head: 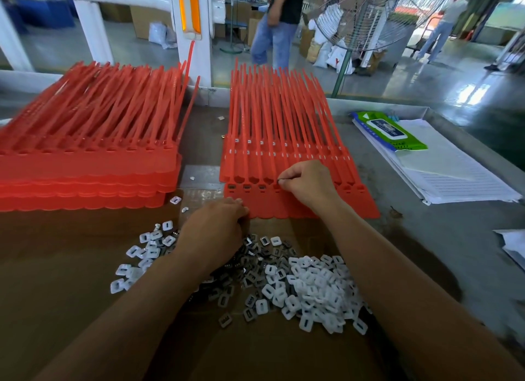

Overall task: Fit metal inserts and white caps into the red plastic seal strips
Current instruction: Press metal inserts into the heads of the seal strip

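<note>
A sheet of joined red seal strips [301, 201] lies in front of me, its tails pointing away. Three sockets at its left end hold metal inserts [246, 187]. My right hand [305, 186] pinches a small metal insert at the fourth socket. My left hand [218, 230] rests with curled fingers at the sheet's near left corner, over the parts pile; what it holds is hidden. Loose white caps [321, 289] and dark metal inserts [255, 267] lie heaped on brown cardboard [71, 281].
A thick stack of red strip sheets [85, 164] sits at the left. More strips [284, 119] lie beneath the working sheet. A wet-wipe pack [389, 130] and lined paper [449, 173] lie at right. A person [278, 22] and a fan [366, 17] stand beyond the table.
</note>
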Demonstrator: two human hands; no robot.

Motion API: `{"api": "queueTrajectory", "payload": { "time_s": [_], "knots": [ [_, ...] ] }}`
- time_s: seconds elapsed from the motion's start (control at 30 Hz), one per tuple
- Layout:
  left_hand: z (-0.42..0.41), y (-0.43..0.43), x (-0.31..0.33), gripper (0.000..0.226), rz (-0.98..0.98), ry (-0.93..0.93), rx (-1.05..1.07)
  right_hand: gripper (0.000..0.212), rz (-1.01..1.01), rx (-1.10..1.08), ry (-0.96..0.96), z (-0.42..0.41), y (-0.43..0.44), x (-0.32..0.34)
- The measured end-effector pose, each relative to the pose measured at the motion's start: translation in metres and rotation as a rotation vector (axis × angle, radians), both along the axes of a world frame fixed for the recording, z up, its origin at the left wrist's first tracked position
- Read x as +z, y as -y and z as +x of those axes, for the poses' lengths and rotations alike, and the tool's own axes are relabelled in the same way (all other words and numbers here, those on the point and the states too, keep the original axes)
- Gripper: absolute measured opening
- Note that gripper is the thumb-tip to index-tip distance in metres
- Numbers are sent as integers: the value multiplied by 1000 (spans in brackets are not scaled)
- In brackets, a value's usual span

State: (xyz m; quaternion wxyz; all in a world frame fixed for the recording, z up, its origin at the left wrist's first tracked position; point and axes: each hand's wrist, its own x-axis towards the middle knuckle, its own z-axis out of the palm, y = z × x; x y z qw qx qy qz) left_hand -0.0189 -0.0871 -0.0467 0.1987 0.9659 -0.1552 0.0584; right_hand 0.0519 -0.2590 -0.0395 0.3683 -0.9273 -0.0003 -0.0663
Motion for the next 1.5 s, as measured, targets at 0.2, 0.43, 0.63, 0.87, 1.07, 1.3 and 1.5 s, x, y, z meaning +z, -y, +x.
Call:
{"api": "queueTrajectory", "payload": {
  "time_s": [0.2, 0.43, 0.63, 0.87, 1.07, 1.3, 1.5],
  "knots": [
    [0, -1, 0, 37, 7, -10, -7, 17, -43, 12, -35, 1, -4, -3],
    [0, 1, 1, 36, 19, -8, -11, 17, -127, 47, -88, 5, -5, -4],
    [0, 1, 1, 35, 12, 17, -14, 16, -102, 42, -110, 6, -2, -1],
    [-1, 1, 0, 36, 10, 6, -7, 23, -56, 21, -61, 6, -3, -3],
    [1, 1, 0, 37, 22, 6, -2, 14, -139, 94, -2, 0, 1, -6],
    [1, 2, -1, 39, 31, 3, 6, 38, -359, 235, 2, -13, 8, -1],
    [1, 2, -1, 39, 25, 7, -5, 43, -478, 293, 0, -19, 8, -1]
  ]
}}
